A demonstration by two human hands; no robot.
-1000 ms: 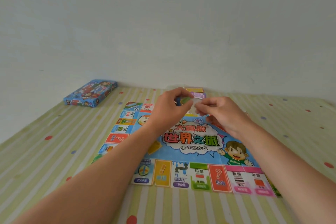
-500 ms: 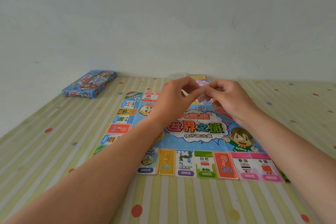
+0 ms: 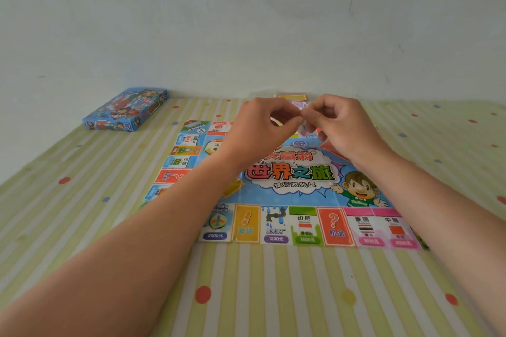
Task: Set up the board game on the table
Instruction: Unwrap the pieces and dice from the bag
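Head view: a striped, dotted table [image 3: 246, 295] carried the unfolded game board [image 3: 287, 194] at its centre. The blue game box [image 3: 126, 109] lay well apart at the far left. Above the board's far part, the left hand [image 3: 260, 128] and right hand [image 3: 342, 126] met fingertip to fingertip, fingers curled, pinching a small item [image 3: 304, 125] too hidden to identify. A yellow card [image 3: 292, 97] lay beyond them.

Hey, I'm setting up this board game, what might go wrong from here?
Your left hand and right hand pinch a small item, mostly hidden, above the board. If it slips, it may roll off among the cards behind. The board looks thin and folded, and your forearms cross it, so pulling back might drag or crease it.
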